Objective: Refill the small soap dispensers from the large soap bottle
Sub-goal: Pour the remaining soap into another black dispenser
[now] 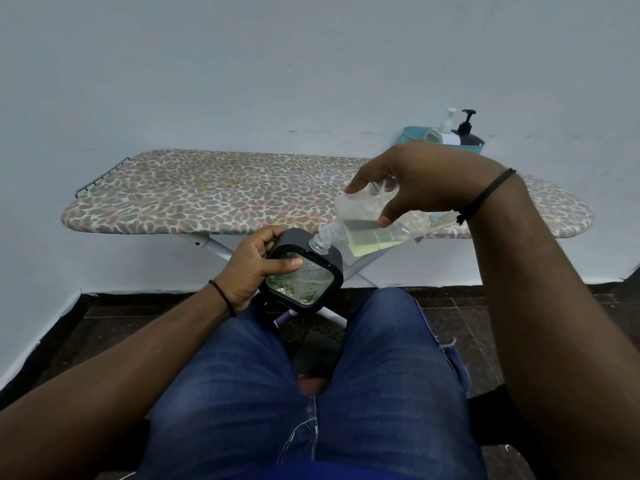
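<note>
My left hand (254,263) grips a small square soap dispenser (304,275) with a black frame and clear body, held above my lap with its open glass neck pointing up and to the right. My right hand (415,178) holds a clear soap bottle (367,226) tipped down to the left, yellowish liquid pooled in its lower part. The bottle's mouth meets the dispenser's neck. The dispenser holds some clear liquid.
An ironing board (207,192) with a leopard-print cover stands in front of me against a pale wall. At its far right a teal basket (408,135) holds a white pump bottle (446,131) and a black pump bottle (467,133). My knees in jeans fill the foreground.
</note>
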